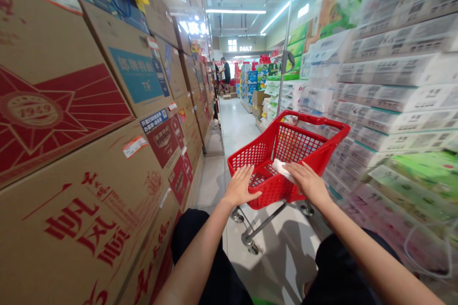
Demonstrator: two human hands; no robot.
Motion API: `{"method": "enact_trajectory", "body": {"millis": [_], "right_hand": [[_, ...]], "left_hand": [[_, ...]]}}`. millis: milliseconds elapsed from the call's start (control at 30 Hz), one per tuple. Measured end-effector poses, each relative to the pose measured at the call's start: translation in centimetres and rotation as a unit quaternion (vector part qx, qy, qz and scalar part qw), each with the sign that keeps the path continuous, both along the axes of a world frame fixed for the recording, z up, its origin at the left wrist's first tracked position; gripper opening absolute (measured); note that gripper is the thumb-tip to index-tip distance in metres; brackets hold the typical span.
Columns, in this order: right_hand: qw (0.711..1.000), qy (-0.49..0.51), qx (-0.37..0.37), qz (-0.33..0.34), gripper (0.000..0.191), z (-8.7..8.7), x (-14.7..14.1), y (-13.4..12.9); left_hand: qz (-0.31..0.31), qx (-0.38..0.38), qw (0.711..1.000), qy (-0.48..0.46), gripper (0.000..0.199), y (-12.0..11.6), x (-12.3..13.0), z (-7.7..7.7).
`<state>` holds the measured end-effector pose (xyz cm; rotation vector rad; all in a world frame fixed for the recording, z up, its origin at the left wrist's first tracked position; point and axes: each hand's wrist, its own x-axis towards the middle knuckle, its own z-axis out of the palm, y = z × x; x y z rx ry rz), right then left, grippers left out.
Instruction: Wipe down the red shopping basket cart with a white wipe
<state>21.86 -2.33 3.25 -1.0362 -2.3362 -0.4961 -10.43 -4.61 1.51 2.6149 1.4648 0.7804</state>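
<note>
"How is the red cart [274, 194] held?"

"Its near edge is touched by the left hand [240, 185], fingers loosely spread, thumb apart, nothing clasped; perhaps the cart is steadied that way. A white cloth [280, 167] is held under the partly curled fingers of the right hand [307, 180], above the near side."

"And room?"

"The right is crowded by stacked packs [379, 95], the left lined with boxes [107, 167]; bare floor [234, 112] is left beyond."

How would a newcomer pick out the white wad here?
Find the red shopping cart in the aisle. At its near rim, look to the person's right hand. The white wad juts from beneath it, soft-looking white against rigid red plastic.
</note>
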Motion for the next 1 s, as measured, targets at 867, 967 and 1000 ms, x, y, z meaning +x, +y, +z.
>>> {"method": "enact_trajectory", "body": {"millis": [867,967,1000], "right_hand": [[0.997,0.018,0.032,-0.067,0.056,0.5,0.3,-0.8],[0.998,0.034,0.029,-0.055,0.059,-0.5,-2.7,-1.8],[0.998,0.036,0.026,-0.047,0.059,-0.9,-3.8,-2.1]], "left_hand": [[0.065,0.06,0.995,0.035,0.094,-0.3,2.3,1.5],[0.07,0.066,0.994,0.05,0.085,-0.6,3.9,1.1],[0.065,0.068,0.994,0.056,0.082,-0.6,4.5,0.9]]}}
